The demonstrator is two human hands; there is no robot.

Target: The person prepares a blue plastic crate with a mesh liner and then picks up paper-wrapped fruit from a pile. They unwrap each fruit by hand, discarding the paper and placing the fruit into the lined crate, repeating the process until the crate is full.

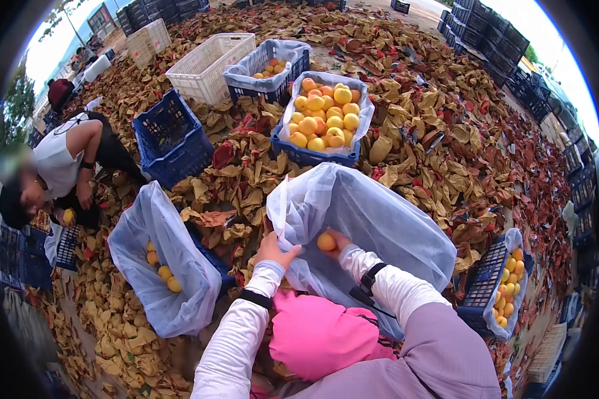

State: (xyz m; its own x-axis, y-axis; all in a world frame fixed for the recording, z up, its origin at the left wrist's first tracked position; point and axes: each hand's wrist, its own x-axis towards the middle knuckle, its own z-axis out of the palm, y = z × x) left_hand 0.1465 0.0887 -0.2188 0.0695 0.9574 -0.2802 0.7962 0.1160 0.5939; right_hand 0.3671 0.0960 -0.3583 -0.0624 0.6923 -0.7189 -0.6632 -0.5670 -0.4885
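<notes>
A yellow-orange peach [326,241] is in the fingers of my right hand [340,243], held inside the mouth of a crate lined with a white liner [386,219]. At that crate's left edge, my left hand [277,253] is closed on the liner, thumb on the inner side; some of its fingers are hidden. The liner stands up in tall folds around the crate. To the left, a second lined crate [173,233] holds a few peaches [165,272] at its bottom. Pink cloth [326,332] lies below my forearms and covers the near part.
Brown paper wrappers [406,100] cover the ground. Ahead stand a full crate of peaches [315,157], a partly filled crate [266,63], a blue crate [173,139] and a white crate [209,66]. A filled crate [489,286] sits right. A co-worker [66,159] bends at left, holding fruit.
</notes>
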